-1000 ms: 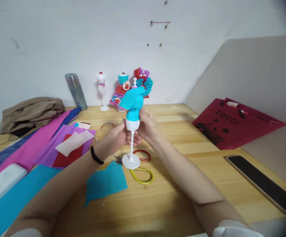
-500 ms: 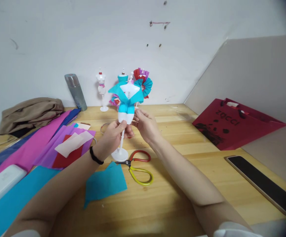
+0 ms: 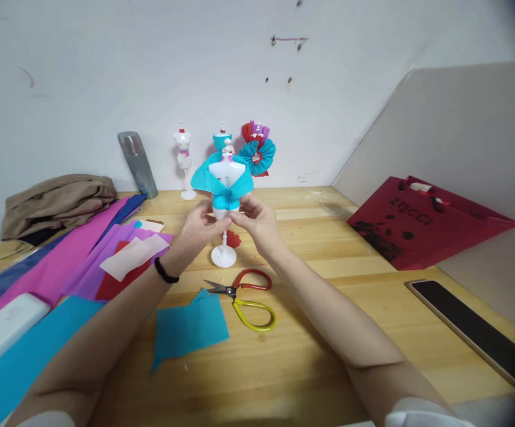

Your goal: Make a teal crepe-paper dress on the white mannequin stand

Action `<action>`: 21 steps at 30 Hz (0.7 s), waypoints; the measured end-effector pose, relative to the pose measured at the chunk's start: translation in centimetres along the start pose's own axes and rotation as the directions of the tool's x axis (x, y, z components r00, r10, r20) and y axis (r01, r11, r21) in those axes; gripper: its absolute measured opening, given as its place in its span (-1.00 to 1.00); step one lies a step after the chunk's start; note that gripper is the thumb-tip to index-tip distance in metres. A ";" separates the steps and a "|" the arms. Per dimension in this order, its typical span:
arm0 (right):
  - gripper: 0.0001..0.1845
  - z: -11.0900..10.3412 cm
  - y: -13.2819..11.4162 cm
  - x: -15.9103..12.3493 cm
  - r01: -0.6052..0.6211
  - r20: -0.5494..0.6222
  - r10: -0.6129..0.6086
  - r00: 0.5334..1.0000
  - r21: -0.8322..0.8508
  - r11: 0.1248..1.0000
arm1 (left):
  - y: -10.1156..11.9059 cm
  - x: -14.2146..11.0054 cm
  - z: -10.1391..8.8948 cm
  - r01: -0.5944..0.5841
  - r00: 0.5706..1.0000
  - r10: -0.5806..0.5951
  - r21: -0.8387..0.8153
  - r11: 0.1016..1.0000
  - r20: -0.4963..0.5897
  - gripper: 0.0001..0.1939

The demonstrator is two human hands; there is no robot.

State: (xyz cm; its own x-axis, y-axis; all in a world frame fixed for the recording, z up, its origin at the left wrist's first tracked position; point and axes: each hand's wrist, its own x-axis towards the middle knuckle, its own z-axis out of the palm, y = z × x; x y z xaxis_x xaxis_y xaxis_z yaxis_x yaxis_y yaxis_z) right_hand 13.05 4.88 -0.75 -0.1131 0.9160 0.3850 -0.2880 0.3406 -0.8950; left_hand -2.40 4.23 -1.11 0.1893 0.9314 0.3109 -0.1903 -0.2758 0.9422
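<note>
A small white mannequin [image 3: 227, 172] on a thin stand is between my hands, upright. Blue crepe paper [image 3: 204, 173] wraps its waist and flares out like a wide collar. My left hand [image 3: 200, 226] grips the mannequin's hip from the left, thumb in front. From the right, my right hand [image 3: 257, 222] closes on the other hip, its thumb meeting the left one near the bottom. Below lie scissors [image 3: 234, 290] with one red and one yellow handle, blades parted. A cut piece of blue paper [image 3: 190, 326] rests beside them. Something red [image 3: 231, 239] shows behind the stand.
Several decorated mannequins, one with a blue paper rosette [image 3: 257, 157], stand by the wall. Left are a grey flask [image 3: 138, 166], brown cloth [image 3: 57, 204], pink paper [image 3: 70, 249] and a white case [image 3: 10, 332]. Right are a red bag [image 3: 417, 228] and a phone [image 3: 466, 332].
The mannequin has straightened from a tilt and turned a little, its base moving away from me. My right hand has shifted onto its front, and the scissor blades are now uncovered.
</note>
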 end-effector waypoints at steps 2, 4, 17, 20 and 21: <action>-0.69 0.1 0.1 0.0 -0.024 0.023 0.024 0.999 0.008 1.000 | 0.9 -0.2 -0.2 -0.012 1.000 0.012 -0.013 1.000 0.017 -0.58; -0.66 0.2 0.2 -0.1 -0.059 0.057 0.057 0.997 0.027 0.998 | 1.5 -0.5 -0.2 -0.011 0.999 0.012 -0.031 0.999 0.036 -0.60; -0.64 -0.4 -1.0 -0.2 0.042 -0.068 -0.069 0.995 -0.338 0.940 | 0.9 -0.3 0.1 -0.112 0.994 0.112 0.015 0.994 0.004 -0.69; -0.74 0.0 -1.4 -0.5 0.089 -0.115 -0.133 0.984 -0.325 0.942 | 0.8 -0.4 0.4 -0.089 0.996 0.089 0.011 0.996 -0.006 -0.70; -0.75 0.1 -1.6 -0.7 0.099 -0.121 -0.141 0.983 -0.302 0.948 | 0.8 -0.5 0.5 -0.079 0.997 0.079 0.016 0.997 -0.010 -0.71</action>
State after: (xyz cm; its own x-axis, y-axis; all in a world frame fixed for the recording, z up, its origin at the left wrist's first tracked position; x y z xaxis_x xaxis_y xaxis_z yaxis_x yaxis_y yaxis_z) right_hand 13.46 3.71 0.43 0.0442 0.8776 0.4773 0.0033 0.4776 -0.8786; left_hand -2.15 3.46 -0.46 0.1638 0.9092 0.3829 -0.1895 -0.3519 0.9167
